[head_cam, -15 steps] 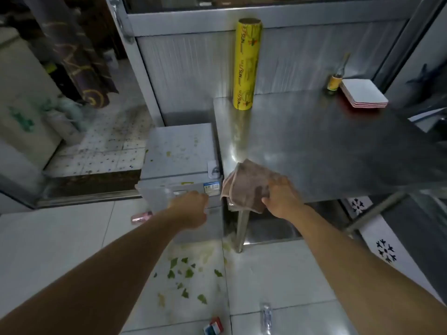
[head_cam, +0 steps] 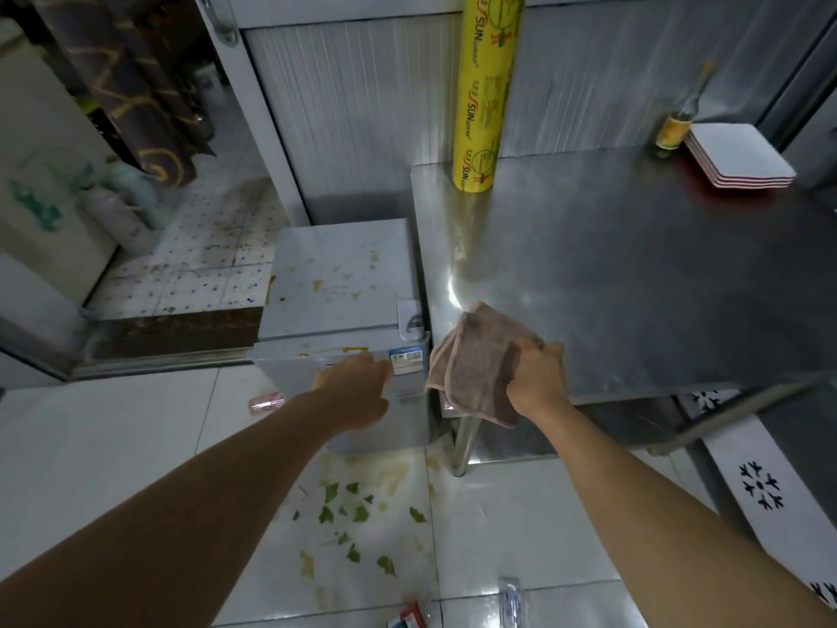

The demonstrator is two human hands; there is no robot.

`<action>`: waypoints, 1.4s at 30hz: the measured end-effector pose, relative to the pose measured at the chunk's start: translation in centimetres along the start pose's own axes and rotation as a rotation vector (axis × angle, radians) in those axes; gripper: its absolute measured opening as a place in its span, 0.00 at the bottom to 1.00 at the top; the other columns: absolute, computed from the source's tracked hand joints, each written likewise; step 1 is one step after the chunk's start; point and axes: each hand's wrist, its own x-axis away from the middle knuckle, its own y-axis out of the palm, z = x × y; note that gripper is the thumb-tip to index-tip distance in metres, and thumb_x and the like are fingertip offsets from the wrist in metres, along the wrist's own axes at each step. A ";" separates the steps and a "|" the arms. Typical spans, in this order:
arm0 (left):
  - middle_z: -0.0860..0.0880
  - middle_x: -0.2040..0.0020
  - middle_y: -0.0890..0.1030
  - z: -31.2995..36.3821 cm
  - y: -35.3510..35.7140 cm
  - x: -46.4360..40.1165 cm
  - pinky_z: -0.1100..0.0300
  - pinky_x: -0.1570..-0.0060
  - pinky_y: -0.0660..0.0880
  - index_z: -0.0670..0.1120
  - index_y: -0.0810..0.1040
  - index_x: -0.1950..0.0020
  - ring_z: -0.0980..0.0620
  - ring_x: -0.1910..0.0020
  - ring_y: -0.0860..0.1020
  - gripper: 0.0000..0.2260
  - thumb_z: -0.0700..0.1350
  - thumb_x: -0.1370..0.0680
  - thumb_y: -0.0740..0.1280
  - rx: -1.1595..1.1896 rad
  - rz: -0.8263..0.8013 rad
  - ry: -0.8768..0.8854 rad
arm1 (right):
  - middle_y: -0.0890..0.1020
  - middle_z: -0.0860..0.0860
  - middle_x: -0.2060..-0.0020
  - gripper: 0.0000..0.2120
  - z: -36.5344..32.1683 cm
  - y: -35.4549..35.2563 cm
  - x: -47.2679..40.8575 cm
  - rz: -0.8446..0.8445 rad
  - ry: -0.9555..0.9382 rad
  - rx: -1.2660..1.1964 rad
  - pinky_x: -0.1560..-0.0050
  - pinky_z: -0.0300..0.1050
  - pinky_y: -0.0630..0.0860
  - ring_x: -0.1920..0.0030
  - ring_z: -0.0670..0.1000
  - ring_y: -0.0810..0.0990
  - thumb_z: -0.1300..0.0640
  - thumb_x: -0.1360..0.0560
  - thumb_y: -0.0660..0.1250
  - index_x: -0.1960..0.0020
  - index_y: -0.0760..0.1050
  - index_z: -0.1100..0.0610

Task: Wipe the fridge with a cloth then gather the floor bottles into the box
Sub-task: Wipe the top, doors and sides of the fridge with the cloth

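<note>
One fridge [head_cam: 339, 287], small, grey, floor-standing, just beside the steel table [head_cam: 634, 287]; its top is spattered with yellowish stains and a drip runs along the front edge. Rigid and probably heavy; to be wiped in place, not lifted. The left hand [head_cam: 358, 383] is against its upper front face; whether those fingers rest flat or curl cannot be told.

One cloth [head_cam: 471, 369], brownish, soft and limp, hanging over the table's near corner. The right hand [head_cam: 536, 378] grasps it at its right edge, fingers curled round a bunched fold. Light and non-fragile; likely best gathered into the palm so a flat pad meets the stains.

Several floor bottles: one pink [head_cam: 265, 402] left of the fridge, one clear [head_cam: 511, 596] on the tiles at the bottom edge, one red-labelled item [head_cam: 407, 620] partly cut off. Likely light plastic, apt to roll; take round the body.

Containers: no box is in view. Contents of the fridge are not visible; its lid is closed.
</note>
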 end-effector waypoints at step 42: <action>0.43 0.51 0.76 -29.0 -7.2 9.1 0.53 0.42 0.66 0.42 0.74 0.47 0.45 0.53 0.75 0.06 0.40 0.22 0.60 1.872 -0.332 -0.061 | 0.76 0.43 0.56 0.24 -34.7 3.8 15.4 -0.012 -0.406 -0.342 0.66 0.26 0.72 0.56 0.42 0.77 0.78 0.31 0.60 0.59 0.74 0.48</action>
